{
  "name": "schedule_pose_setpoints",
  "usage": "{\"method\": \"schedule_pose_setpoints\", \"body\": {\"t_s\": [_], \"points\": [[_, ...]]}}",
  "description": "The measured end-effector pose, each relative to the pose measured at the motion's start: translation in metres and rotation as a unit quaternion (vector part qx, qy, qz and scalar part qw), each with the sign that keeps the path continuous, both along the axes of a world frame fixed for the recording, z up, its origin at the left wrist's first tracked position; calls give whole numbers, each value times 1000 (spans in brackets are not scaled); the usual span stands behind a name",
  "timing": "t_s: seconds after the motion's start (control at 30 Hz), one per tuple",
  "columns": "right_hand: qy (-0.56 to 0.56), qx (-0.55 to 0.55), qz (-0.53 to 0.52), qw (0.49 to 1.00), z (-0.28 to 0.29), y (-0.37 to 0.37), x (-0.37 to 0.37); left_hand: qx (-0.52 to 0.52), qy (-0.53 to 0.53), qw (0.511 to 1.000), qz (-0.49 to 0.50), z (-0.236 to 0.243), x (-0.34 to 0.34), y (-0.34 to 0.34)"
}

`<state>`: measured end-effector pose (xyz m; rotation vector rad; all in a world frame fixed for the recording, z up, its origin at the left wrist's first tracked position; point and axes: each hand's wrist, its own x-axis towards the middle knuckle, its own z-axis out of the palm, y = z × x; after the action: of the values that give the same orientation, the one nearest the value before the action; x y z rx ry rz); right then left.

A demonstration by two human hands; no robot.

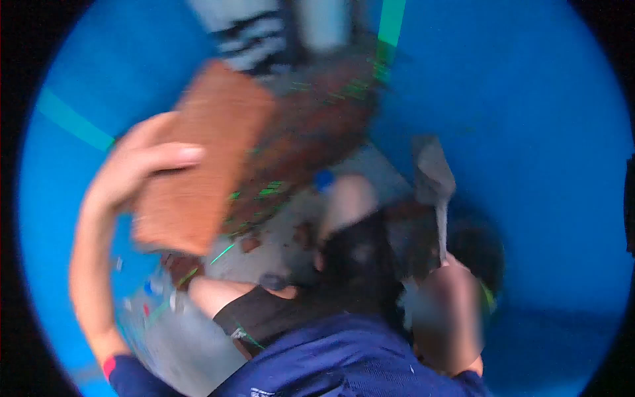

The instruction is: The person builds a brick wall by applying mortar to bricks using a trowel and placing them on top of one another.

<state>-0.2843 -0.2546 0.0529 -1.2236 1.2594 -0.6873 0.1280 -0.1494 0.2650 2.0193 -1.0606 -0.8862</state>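
Note:
A reddish-brown brick (208,155) is raised at the left, tilted, in the grip of my left hand (142,162). The fingers wrap over its left edge, with one finger lying across the broad face. On the right, a grey trowel (433,169) points up and away from me, its blade flecked with something pale. Its handle end runs into my right hand (453,311), which is smeared and closed around it. Beyond the brick lies a dark reddish heap or row of bricks (317,132), too blurred to separate, crossed by green marks.
Blue walls (516,99) rise on both sides, with green strips on them. A white-and-black bag-like thing (248,30) stands at the far end. Beside my right hand is a dark round bucket (486,248). Brick fragments (251,243) lie on the grey floor near my bent legs.

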Motion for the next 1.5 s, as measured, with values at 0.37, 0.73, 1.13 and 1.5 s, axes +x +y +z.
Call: {"method": "schedule_pose_setpoints", "body": {"t_s": [0.37,0.73,1.13,1.5], "points": [[450,-104,-31,887,-32,118,-170,72,-229,963,-121,1,52,-98],[497,-147,62,853,-156,310,-329,158,-396,890,-163,16,64,-133],[364,-73,-10,928,-67,160,-180,224,-501,825,-135,-24,79,-132],[312,-74,8,947,-71,100,-154,235,-506,816,-148,-46,102,-119]]}}
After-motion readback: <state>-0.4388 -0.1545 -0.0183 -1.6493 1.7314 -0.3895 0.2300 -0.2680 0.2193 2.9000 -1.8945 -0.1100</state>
